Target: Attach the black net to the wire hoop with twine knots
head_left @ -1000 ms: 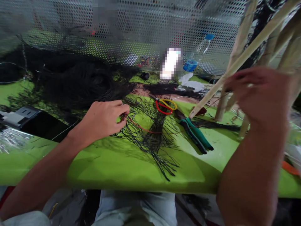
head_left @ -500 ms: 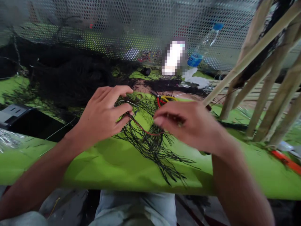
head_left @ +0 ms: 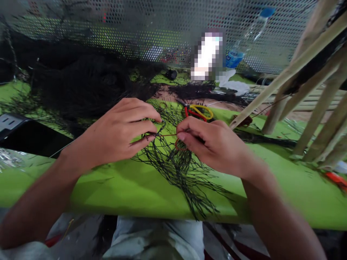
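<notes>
Two bare hands of ours meet near the middle of the frame, with a reddish thread (head_left: 168, 135) stretched nearly level between them. Our left hand (head_left: 123, 135), left of centre, pinches the thread and some dark strands between thumb and a fingertip, while its upper fingers curl forward, slightly parted from that pinch. Our right hand (head_left: 217, 144), right of centre, has thumb and forefinger pressed together on the thread, a small loop of which hangs just below those fingertips. Beneath, we see black netting (head_left: 176, 169) spread from the centre down toward the lower middle, its frayed ends lying over the green table (head_left: 108, 191) near its front edge. Just above our right hand are the red and yellow handles of some scissors (head_left: 202, 111). Wooden sticks (head_left: 287, 72) slant across the upper right, and a clear bottle (head_left: 245, 41) with a blue cap leans beyond white plastic (head_left: 234, 86). We have a dark, tangled heap (head_left: 89, 74) at the upper left, and a black box-like device (head_left: 36, 135) at the left edge
</notes>
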{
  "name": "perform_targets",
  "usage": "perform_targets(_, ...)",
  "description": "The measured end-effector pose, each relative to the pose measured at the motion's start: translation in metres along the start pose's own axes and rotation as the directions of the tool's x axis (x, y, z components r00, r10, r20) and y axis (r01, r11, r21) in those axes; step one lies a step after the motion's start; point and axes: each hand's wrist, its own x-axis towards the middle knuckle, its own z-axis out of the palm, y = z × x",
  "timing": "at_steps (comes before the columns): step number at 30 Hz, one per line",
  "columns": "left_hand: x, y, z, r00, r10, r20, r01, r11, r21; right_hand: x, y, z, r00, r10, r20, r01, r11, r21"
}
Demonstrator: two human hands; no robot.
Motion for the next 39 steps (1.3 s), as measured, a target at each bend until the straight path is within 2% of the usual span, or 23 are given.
perform_targets(2, 0.001, 0.001, -0.001, 1.0, -0.018, 0.022, 0.018, 1.0, -0.022, -0.002, 0.001, 0.003, 1.0, 0.001, -0.02, -0.002, 0.998, -0.062)
perform_targets(5, 0.004, 0.004, -0.002, 0.998, -0.035, 0.05, 0.037, 0.999, -0.036, -0.005, 0.004, 0.011, 0.992, -0.089, -0.09, 0.067, 0.971, -0.229)
perform_targets(9, 0.005, 0.006, -0.002, 0.999, 0.046, 0.018, -0.045, 0.999, -0.005, -0.004, 0.006, 0.025, 0.953, -0.227, -0.201, 0.147, 0.925, -0.351)
perform_targets(12, 0.003, 0.005, 0.001, 0.988, 0.138, -0.073, -0.133, 0.988, 0.072, 0.001, 0.001, 0.034, 0.892, -0.278, -0.356, 0.177, 0.94, -0.291)
perform_targets(14, 0.002, 0.004, 0.002, 0.978, 0.175, -0.112, -0.164, 0.981, 0.102, 0.004, -0.005, 0.039, 0.887, -0.207, -0.413, 0.181, 0.978, -0.103)
perform_targets(17, 0.001, 0.004, 0.002, 0.978, 0.171, -0.118, -0.157, 0.98, 0.121, 0.006, -0.012, 0.042, 0.944, 0.049, -0.326, 0.048, 0.958, 0.283)
perform_targets(20, 0.001, 0.004, 0.002, 0.979, 0.162, -0.127, -0.147, 0.982, 0.121, 0.007, -0.015, 0.044, 0.954, 0.242, -0.178, -0.105, 0.823, 0.558)
perform_targets(24, 0.001, 0.003, 0.002, 0.979, 0.176, -0.102, -0.164, 0.979, 0.118, 0.01, -0.014, 0.046, 0.948, 0.31, -0.065, -0.16, 0.646, 0.747)
perform_targets(27, 0.0, 0.002, 0.003, 0.975, 0.199, -0.1, -0.189, 0.977, 0.099, 0.013, -0.012, 0.049, 0.942, 0.334, 0.034, -0.221, 0.539, 0.813)
perform_targets(30, 0.002, 0.003, 0.002, 0.983, 0.158, -0.096, -0.153, 0.987, 0.054, 0.014, -0.009, 0.052, 0.938, 0.33, 0.109, -0.263, 0.468, 0.844)
perform_targets(32, 0.003, 0.004, 0.001, 0.992, 0.094, -0.084, -0.092, 0.995, 0.026, 0.014, -0.008, 0.054, 0.948, 0.291, 0.131, -0.266, 0.492, 0.829)
perform_targets(33, 0.003, 0.004, 0.001, 0.995, 0.063, -0.077, -0.062, 0.998, 0.013, 0.014, -0.008, 0.054, 0.952, 0.29, 0.102, -0.251, 0.544, 0.801)
perform_targets(34, 0.004, 0.005, 0.001, 0.997, 0.035, -0.07, -0.035, 0.999, 0.0, 0.012, -0.009, 0.055, 0.954, 0.299, 0.022, -0.213, 0.623, 0.753)
perform_targets(35, 0.004, 0.005, 0.001, 0.998, 0.007, -0.061, -0.008, 1.0, -0.014, 0.011, -0.01, 0.054, 0.95, 0.292, -0.11, -0.145, 0.724, 0.674)
perform_targets(36, 0.004, 0.006, 0.001, 0.998, -0.023, -0.05, 0.022, 0.999, -0.025, 0.008, -0.013, 0.054, 0.932, 0.235, -0.275, -0.046, 0.831, 0.555)
perform_targets(37, 0.004, 0.006, 0.001, 0.998, -0.051, -0.039, 0.05, 0.998, -0.033, 0.006, -0.015, 0.053, 0.898, 0.115, -0.426, 0.07, 0.916, 0.395)
perform_targets(38, 0.003, 0.006, 0.001, 0.996, -0.08, -0.03, 0.079, 0.996, -0.037, 0.003, -0.018, 0.052, 0.858, -0.048, -0.511, 0.182, 0.959, 0.215)
perform_targets(39, 0.003, 0.006, 0.0, 0.994, -0.105, -0.025, 0.104, 0.994, -0.037, 0.001, -0.021, 0.051, 0.828, -0.211, -0.519, 0.275, 0.96, 0.048)
